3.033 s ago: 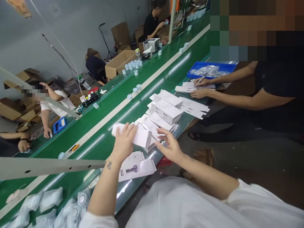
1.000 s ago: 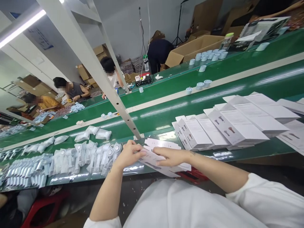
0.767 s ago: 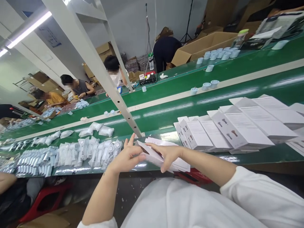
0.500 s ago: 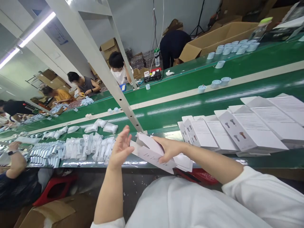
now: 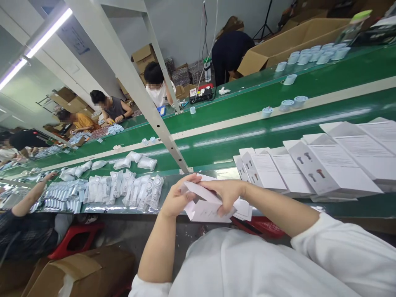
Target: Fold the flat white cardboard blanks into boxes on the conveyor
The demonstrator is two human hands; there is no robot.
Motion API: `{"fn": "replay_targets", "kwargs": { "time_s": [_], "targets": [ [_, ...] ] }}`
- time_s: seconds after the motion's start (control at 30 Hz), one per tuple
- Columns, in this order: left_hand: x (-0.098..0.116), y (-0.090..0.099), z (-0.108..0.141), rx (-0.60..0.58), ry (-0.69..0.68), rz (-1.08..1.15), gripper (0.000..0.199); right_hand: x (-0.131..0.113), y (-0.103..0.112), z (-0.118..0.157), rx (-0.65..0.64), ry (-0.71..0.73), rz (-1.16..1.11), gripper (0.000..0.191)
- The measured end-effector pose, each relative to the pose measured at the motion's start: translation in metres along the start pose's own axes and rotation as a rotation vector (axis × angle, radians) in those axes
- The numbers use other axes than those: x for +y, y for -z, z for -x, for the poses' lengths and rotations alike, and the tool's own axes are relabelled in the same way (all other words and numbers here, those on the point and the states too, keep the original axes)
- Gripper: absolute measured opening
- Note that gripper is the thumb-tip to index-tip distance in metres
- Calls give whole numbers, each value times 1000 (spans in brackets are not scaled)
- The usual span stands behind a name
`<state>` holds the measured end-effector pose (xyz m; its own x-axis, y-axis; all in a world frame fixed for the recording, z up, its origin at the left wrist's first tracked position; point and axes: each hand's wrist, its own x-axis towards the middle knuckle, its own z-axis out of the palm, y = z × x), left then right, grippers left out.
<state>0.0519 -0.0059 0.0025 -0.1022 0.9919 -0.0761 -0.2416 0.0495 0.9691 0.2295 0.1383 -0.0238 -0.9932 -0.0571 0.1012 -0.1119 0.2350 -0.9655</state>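
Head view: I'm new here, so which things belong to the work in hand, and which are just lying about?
Part of the work:
- left hand
- right hand
- the white carton they hold
- the printed white boxes on the belt

Just lying about:
- the red plastic stool
- the cardboard box on the floor
- the white cups on the belt beyond

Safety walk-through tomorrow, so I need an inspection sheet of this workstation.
Surface: green conveyor belt, with a pale stripe along it.
Job's things: partly folded white carton; white printed boxes lying to the right.
Clutter: plastic-bagged parts in rows left of the hands; pale blue cups along the far belt.
Grippers: none; left hand and right hand both hold the carton.
Cables: thin wires hang near the far wall.
Surroundings: co-worker in a white shirt beyond the belts, cardboard box, red stool below the belt's near edge.
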Motion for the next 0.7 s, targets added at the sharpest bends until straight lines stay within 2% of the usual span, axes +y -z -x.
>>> {"fn": "replay_targets", "kwargs": {
  "time_s": [0.07,0.13,0.2,0.23,0.3,0.4,0.47,0.57,0.7],
  "targets": [
    [-5,-2,-3,249,-8,69,58,-5,-7,2,177,37,74,96],
    [-7,-5,-5,465,0,120,66,-13,-18,2,366,97,264,98],
    [-8,-12,-5,568,14,147,69,-22,-30,-1,485,158,512,92],
    [-7,-16,-4,576,10,152,68,-26,-34,-4,517,185,605,85],
    [-3,-22,-1,513,-33,146,63,-31,-36,-10,562,222,667,67],
    [6,-18,7,309,-84,112,66,-32,-28,-15,557,255,587,46],
    [10,-8,8,235,-70,114,73,-32,-20,-16,518,244,510,42],
    [8,5,2,253,-27,151,71,-36,-7,-19,428,192,412,43],
    [-7,1,-15,428,-12,220,73,-46,1,-29,286,122,419,44]
  ]
}}
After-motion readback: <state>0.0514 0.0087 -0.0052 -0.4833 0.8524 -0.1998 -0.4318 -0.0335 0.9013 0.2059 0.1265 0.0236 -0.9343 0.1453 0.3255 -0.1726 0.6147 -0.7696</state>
